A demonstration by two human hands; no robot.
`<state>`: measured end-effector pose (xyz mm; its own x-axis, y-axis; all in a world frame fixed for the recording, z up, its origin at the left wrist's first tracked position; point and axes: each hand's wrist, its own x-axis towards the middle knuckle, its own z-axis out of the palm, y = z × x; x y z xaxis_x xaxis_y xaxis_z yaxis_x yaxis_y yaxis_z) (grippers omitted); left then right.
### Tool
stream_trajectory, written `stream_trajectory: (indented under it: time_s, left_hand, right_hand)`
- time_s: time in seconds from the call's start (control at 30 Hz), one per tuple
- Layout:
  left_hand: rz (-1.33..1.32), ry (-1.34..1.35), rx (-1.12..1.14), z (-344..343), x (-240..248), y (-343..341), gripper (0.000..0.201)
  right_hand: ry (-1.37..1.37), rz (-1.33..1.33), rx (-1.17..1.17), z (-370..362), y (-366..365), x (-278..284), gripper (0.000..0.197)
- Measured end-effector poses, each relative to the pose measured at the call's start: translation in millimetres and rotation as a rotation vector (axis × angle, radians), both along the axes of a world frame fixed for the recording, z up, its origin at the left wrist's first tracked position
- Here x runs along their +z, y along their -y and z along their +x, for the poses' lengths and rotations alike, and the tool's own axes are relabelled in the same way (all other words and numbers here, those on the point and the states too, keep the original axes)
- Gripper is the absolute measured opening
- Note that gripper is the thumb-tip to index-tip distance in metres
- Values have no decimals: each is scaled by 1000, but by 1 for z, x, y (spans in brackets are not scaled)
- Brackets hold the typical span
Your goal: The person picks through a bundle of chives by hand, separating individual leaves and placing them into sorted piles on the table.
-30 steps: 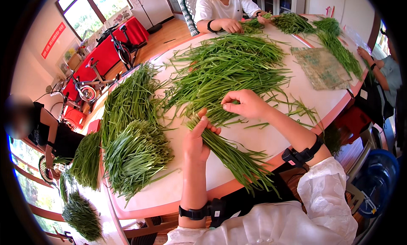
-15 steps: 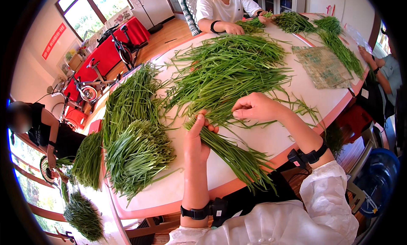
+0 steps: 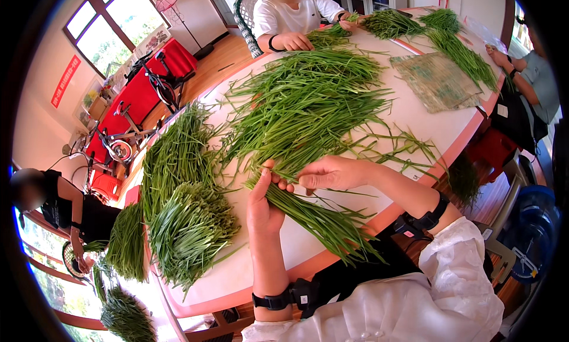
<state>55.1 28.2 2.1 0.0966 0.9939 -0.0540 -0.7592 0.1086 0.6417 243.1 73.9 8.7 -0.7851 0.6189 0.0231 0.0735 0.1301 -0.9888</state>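
In my left hand (image 3: 265, 209) is a bunch of long green garlic chives (image 3: 323, 223), gripped near its pale ends. The leafy ends fan out toward the table's near edge. My right hand (image 3: 335, 173) is closed in a pinch right beside the gripped ends; what sits between its fingertips is too small to make out. Beyond both hands spreads a large loose heap of chives (image 3: 308, 105). On the left lie a neatly stacked pile (image 3: 192, 229) and a longer pile (image 3: 178, 152) behind it.
Loose stalks (image 3: 403, 143) lie scattered right of my hands on the white table (image 3: 231, 277). A greenish woven mat (image 3: 435, 81) lies farther right. Co-workers sit across (image 3: 296, 16), at right (image 3: 530, 75) and at left (image 3: 71, 206). A blue bucket (image 3: 536, 223) stands on the floor.
My right hand has come left and down to the bunch, its fingertips now next to my left fingers. My left hand still grips the chives. The whole view has shifted slightly.
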Motion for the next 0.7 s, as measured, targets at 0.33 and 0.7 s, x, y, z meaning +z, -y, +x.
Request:
stream_trajectory:
  time_s: [0.33,0.7]
  left_hand:
    - [52,89,17,-16,-4,-4,21]
    - [102,252,44,-23,10,11,16]
  right_hand:
    - [92,-147,-232,93,30,0,27]
    - [-83,176,-925,122,63,-54,29]
